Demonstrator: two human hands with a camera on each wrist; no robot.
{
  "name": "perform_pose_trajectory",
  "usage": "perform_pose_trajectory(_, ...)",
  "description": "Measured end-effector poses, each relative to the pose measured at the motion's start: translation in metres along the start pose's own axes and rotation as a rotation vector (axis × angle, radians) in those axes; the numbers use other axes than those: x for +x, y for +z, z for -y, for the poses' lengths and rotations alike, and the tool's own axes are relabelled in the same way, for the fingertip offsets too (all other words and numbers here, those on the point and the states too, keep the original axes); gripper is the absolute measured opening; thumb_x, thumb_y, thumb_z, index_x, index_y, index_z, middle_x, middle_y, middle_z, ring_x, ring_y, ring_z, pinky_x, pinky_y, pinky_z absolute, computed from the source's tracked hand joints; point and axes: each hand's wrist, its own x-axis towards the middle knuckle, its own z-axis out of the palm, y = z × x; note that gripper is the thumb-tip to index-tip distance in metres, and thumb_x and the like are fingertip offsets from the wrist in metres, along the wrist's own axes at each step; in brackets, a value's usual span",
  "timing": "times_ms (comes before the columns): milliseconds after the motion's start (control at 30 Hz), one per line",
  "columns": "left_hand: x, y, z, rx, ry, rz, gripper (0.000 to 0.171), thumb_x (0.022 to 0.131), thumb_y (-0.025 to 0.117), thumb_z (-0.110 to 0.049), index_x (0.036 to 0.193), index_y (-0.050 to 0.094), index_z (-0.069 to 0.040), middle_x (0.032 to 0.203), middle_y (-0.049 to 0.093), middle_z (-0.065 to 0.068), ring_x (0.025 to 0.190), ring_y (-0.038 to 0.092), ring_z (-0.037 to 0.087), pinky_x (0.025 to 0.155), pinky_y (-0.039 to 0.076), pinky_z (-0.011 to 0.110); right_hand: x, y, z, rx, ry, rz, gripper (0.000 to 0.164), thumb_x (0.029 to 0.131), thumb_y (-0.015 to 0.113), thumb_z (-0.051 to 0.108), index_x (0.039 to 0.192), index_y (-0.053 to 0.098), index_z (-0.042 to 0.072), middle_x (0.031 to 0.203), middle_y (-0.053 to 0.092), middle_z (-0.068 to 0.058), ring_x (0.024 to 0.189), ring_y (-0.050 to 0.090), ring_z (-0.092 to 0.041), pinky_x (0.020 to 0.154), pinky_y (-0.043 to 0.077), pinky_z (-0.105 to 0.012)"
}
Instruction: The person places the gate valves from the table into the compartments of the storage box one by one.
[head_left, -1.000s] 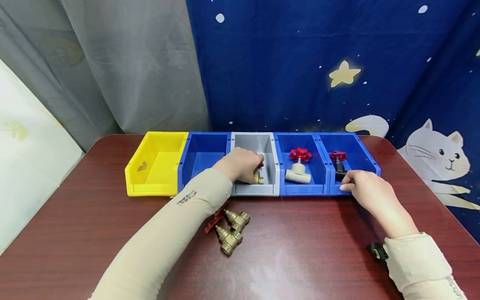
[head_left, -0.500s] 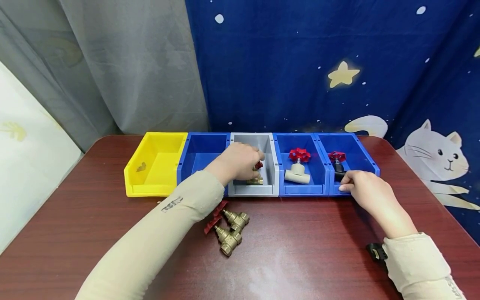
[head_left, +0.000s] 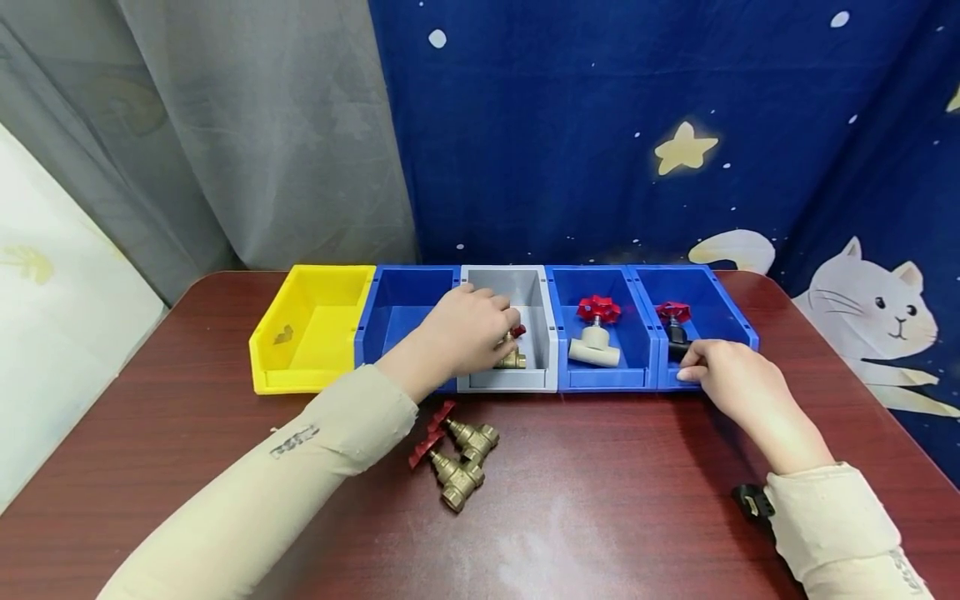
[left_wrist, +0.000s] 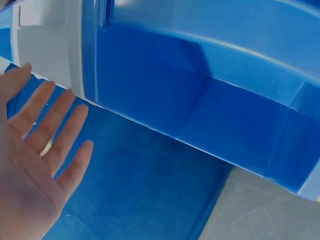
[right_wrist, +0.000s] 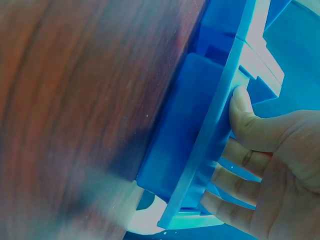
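Note:
My left hand [head_left: 468, 329] hovers over the left part of the grey bin [head_left: 506, 381], fingers spread and holding nothing in the left wrist view. Partly hidden under it, a brass gate valve [head_left: 513, 360] with a red handwheel lies in that bin. At the far right blue bin [head_left: 720, 292], my right hand [head_left: 738, 383] grips the front rim, its thumb on the edge and its other fingertips hidden behind it. Beside those fingers is a black valve [head_left: 675, 335] with a red handwheel. Two more brass gate valves [head_left: 459, 477] lie on the table before the bins.
A white tee-shaped valve [head_left: 596, 343] with a red handwheel lies in the blue bin left of the far right one. A yellow bin [head_left: 300, 381] and another blue bin [head_left: 397, 321] stand at the left of the row. Curtains hang behind the table [head_left: 600, 500].
My left hand has let go of the brass gate valve in the grey bin and drawn back to the left, its fingers straightening. The right hand has stayed in place.

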Motion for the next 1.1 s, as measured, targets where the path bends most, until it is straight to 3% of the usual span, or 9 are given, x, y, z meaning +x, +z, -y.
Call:
perform_pose_trajectory(167, -0.015, -0.001, -0.007, -0.005, -0.005, -0.193, 0.016, 0.091, 0.066, -0.028, 0.091, 0.071, -0.012, 0.085, 0.066, 0.003, 0.079, 0.063, 0.024, 0.069, 0.049, 0.038, 0.0, 0.002, 0.001, 0.0, -0.002, -0.012, 0.009, 0.092, 0.069, 0.014, 0.087, 0.07, 0.007, 0.076, 0.064, -0.007, 0.072, 0.056, -0.027, 0.069, 0.05, -0.055)
perform_pose_trajectory(267, -0.024, -0.002, -0.012, -0.018, -0.02, -0.234, 0.014, 0.091, 0.063, -0.025, 0.089, 0.07, -0.012, 0.083, 0.064, 0.003, 0.077, 0.06, 0.023, 0.066, 0.047, 0.037, 0.0, 0.004, 0.002, 0.002, -0.001, -0.011, 0.008, 0.092, 0.069, 0.015, 0.087, 0.069, 0.008, 0.076, 0.064, -0.006, 0.072, 0.056, -0.027, 0.069, 0.05, -0.054)
perform_pose_trajectory(500, -0.043, -0.006, -0.024, -0.016, -0.057, -0.232, 0.018, 0.094, 0.06, -0.027, 0.091, 0.069, -0.011, 0.088, 0.064, 0.004, 0.08, 0.058, 0.024, 0.068, 0.046, 0.036, 0.0, 0.004, 0.001, 0.004, -0.004, -0.011, 0.009, 0.092, 0.069, 0.015, 0.088, 0.069, 0.008, 0.077, 0.065, -0.007, 0.073, 0.057, -0.027, 0.07, 0.05, -0.056)
perform_pose_trajectory(833, -0.078, -0.003, -0.039, -0.034, -0.02, -0.265, 0.024, 0.09, 0.067, -0.034, 0.094, 0.069, -0.011, 0.089, 0.064, 0.004, 0.081, 0.06, 0.024, 0.069, 0.047, 0.037, -0.001, 0.003, 0.001, 0.001, -0.006, -0.021, 0.009, 0.092, 0.069, 0.015, 0.088, 0.07, 0.008, 0.078, 0.066, -0.008, 0.073, 0.057, -0.028, 0.071, 0.05, -0.056)
perform_pose_trajectory(1100, -0.103, -0.006, -0.053, -0.065, -0.073, -0.249, 0.032, 0.09, 0.067, -0.041, 0.097, 0.067, -0.009, 0.089, 0.063, 0.005, 0.08, 0.059, 0.024, 0.07, 0.048, 0.037, -0.002, 0.002, 0.0, -0.001, -0.009, -0.03, 0.008, 0.092, 0.069, 0.015, 0.088, 0.07, 0.008, 0.08, 0.067, -0.009, 0.073, 0.058, -0.028, 0.071, 0.05, -0.057)
